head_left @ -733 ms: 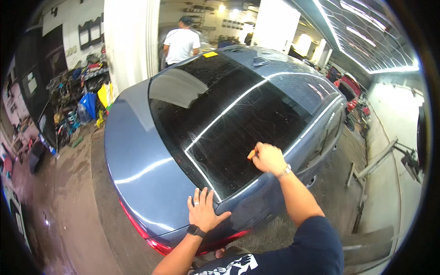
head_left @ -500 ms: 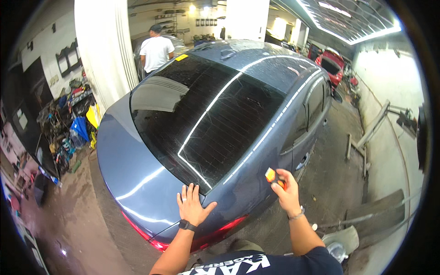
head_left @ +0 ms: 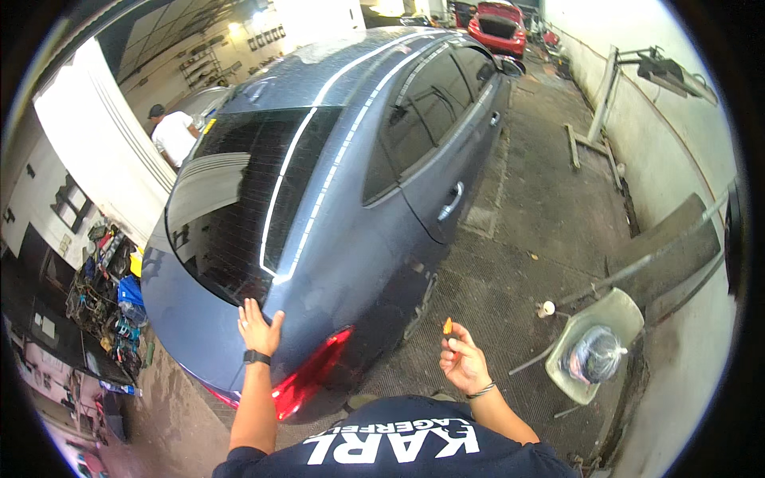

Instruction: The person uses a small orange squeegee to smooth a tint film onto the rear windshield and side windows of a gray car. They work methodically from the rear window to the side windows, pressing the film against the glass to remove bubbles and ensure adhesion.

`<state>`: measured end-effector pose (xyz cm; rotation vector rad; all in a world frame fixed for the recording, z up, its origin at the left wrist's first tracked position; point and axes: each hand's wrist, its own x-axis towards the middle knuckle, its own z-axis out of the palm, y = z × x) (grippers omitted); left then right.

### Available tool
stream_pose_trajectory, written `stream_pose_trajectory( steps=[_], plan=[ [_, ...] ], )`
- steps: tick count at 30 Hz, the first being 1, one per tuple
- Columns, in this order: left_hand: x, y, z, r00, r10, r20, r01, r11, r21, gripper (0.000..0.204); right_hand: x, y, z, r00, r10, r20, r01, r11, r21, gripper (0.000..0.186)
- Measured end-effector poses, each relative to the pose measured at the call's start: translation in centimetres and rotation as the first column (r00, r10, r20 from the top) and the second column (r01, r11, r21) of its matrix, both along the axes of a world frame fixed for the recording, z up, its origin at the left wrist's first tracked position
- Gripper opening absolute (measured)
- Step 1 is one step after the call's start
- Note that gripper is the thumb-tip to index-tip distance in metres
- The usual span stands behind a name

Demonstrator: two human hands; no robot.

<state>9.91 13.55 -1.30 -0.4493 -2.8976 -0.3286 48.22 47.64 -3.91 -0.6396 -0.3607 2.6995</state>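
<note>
A dark blue-grey car [head_left: 374, 263] stands in front of me, seen from its rear right corner. My left hand [head_left: 258, 330] lies on its bodywork with fingers spread, just below the lower corner of the dark rear window [head_left: 231, 215]. A watch is on that wrist. Off to the right, away from the car, my right hand [head_left: 464, 365] is raised and closed round a small orange and black scraper [head_left: 448, 327]. Its tip points up; the fingers hide most of its body. The red tail light [head_left: 312, 381] lies right of my left forearm.
At right, a pale plastic chair [head_left: 629, 315] holds a clear plastic bag [head_left: 596, 354]. A metal stand [head_left: 594, 139] is by the wall. Further off is a red car [head_left: 498, 28] with its boot open. Beyond the blue car is a person in white [head_left: 174, 135]. Clutter [head_left: 107, 299] lies left.
My view has turned right, bringing the car's side and the chair into fuller sight. My left hand stays on the car near the window corner. The right hand, still gripping the scraper, has lowered.
</note>
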Motion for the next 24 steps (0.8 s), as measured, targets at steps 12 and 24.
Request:
stream_pose_trajectory(
  steps=[12, 24],
  plan=[
    [-5.2, 16.3, 4.0, 0.997, 0.017, -0.077, -0.008, 0.993, 0.119, 0.102, 13.0, 12.2, -2.7, 0.925, -0.378, -0.028, 0.361, 0.855, 0.373, 0.047],
    [-6.1, 39.4, 11.7, 0.852, -0.359, -0.38, 0.304, 0.932, -0.198, 0.109, 4.3, 24.3, -6.2, 0.956, -0.265, 0.125, 0.23, 0.944, 0.236, 0.041]
  ],
)
